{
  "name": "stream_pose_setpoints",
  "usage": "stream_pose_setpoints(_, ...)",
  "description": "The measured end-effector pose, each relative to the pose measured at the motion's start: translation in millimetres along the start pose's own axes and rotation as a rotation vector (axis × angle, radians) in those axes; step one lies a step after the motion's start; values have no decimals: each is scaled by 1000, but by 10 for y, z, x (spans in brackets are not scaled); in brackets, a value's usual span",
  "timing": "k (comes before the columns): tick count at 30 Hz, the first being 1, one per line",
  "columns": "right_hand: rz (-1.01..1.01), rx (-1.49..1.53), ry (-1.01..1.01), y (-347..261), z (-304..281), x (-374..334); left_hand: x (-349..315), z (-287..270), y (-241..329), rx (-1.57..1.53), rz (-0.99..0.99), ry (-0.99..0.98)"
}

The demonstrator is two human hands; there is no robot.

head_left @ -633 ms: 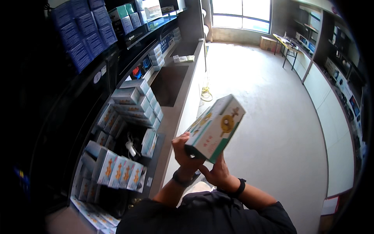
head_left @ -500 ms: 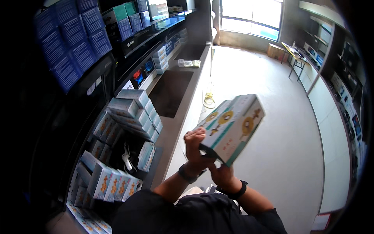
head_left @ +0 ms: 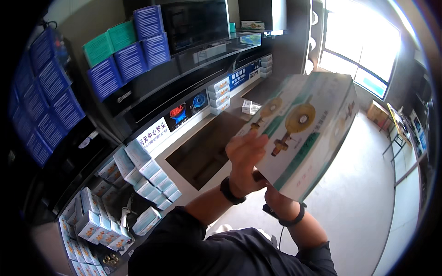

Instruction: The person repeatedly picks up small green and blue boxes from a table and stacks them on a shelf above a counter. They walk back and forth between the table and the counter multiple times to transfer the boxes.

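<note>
A white cardboard box with green stripes is held up in front of me, tilted. Its sides carry pictures of a yellow round device with a brass fitting. My left hand grips its near left side, with the fingers lying against the printed face. Under the lower corner, my right hand is pressed to the box, its fingers mostly hidden by it. Both hands hold the box off the counter.
On the left counter are stacked small boxes, a white cable-like tool and a dark recessed panel. Blue boxes line the shelf above. A table and a brown carton stand far right.
My view has swung left, so shelf and counter show more. The box is higher and larger in view, its printed face turned more toward me. Both hands still hold it.
</note>
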State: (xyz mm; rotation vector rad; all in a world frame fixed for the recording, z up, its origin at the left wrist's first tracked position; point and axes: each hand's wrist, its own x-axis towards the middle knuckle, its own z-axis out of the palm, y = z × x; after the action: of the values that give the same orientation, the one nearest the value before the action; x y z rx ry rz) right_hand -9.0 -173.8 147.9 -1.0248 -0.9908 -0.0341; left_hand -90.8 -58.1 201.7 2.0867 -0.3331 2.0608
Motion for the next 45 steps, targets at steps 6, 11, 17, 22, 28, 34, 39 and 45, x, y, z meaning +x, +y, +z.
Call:
stream_pose_setpoints(6,-129,-23,-167,940,-317,1260,-111,929,-1030,240,-105,-140)
stream_pose_setpoints(11,-318,-18,-212,1976,-610,2485,35,2107,-2107,496,200,200)
stream_pose_setpoints(17,-598,-52,-238,2789,-720,4086,361,2955,-3370,552,265,179)
stream_pose_setpoints(22,-598,231,-339,3282,-719,5381,782,3543,-4093,874,187,210)
stream_pose_setpoints(28,2,971,-648,3456,-354,6901,1387,3586,-4922,1238,272,361)
stream_pose_setpoints(34,324,1000,-913,3936,417,8083,1633,3548,-5249,1612,23,404)
stream_pose_setpoints(39,304,862,-1060,4424,1273,8448,1679,3493,-5532,1898,-222,308)
stream_pose_setpoints(45,387,687,-1294,4117,1414,8263,1602,3309,-5597,2083,0,2)
